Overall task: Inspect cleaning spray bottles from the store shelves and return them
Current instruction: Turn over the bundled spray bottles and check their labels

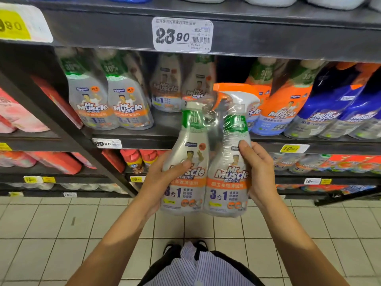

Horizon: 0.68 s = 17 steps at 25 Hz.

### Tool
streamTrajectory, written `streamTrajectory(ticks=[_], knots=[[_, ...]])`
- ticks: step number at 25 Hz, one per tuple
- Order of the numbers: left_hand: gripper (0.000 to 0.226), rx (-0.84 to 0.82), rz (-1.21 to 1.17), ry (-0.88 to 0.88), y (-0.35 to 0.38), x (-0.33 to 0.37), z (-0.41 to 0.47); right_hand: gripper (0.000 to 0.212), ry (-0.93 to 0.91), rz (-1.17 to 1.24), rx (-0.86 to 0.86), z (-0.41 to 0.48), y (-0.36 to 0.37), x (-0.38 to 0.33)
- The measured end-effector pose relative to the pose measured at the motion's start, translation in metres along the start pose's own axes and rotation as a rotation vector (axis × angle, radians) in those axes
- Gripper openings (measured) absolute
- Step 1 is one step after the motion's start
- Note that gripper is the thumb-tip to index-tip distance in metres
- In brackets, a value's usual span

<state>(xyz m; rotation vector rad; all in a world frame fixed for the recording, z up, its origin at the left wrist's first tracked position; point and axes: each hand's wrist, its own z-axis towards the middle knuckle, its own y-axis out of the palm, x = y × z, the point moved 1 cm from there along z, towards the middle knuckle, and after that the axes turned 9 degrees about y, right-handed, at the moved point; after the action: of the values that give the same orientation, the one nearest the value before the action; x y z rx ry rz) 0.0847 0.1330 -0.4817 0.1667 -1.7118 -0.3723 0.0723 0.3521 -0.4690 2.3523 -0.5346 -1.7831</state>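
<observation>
Store aisle: dark metal shelf ahead, pale tiled floor underfoot.

Holding 1 shrink-wrapped twin pack of 2 grey spray bottles in front of the middle tier, clear of the shelf, roughly upright, labels toward the camera. Left bottle white-capped, right bottle fitted with an orange trigger head. Left hand wrapped round the left bottle, thumb laid across the label, fingers hidden behind. Right hand curled round the right bottle's side, thumb pressed on the front near the shoulder. Both grips closed on the pack.

Judged step: inspection, front labels on view; return not yet begun. Next move, by judgement: back into the dark gap behind the trigger head. Calls for clearance under the upper shelf edge, bases in first, no knocking of neighbours. Film probably slick, so 2 hands advisable.

Same tier: matching grey packs at left, orange bottles then blue bottles at right. White price tag reading 23.90 on the upper edge; yellow tag under the orange bottles. Red cans on the tier below. Striped shirt at bottom of view.
</observation>
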Motion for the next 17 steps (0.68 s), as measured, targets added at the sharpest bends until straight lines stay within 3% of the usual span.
streamTrajectory(ticks=[5,12,15,17], knots=[[0.040,0.062,-0.090,0.033,0.007,0.006,-0.014,0.060,-0.004,-0.336,-0.005,-0.008,0.011,-0.033],[0.036,0.024,-0.071,0.058,0.009,0.021,-0.023,0.035,-0.098,-0.579,0.084,-0.003,0.042,-0.060],[0.030,0.054,-0.077,0.047,0.007,0.024,-0.026,0.029,-0.090,-0.571,-0.023,-0.007,0.042,-0.059],[0.030,0.076,-0.078,0.035,0.004,0.025,-0.026,0.041,-0.086,-0.586,-0.101,-0.009,0.039,-0.059]])
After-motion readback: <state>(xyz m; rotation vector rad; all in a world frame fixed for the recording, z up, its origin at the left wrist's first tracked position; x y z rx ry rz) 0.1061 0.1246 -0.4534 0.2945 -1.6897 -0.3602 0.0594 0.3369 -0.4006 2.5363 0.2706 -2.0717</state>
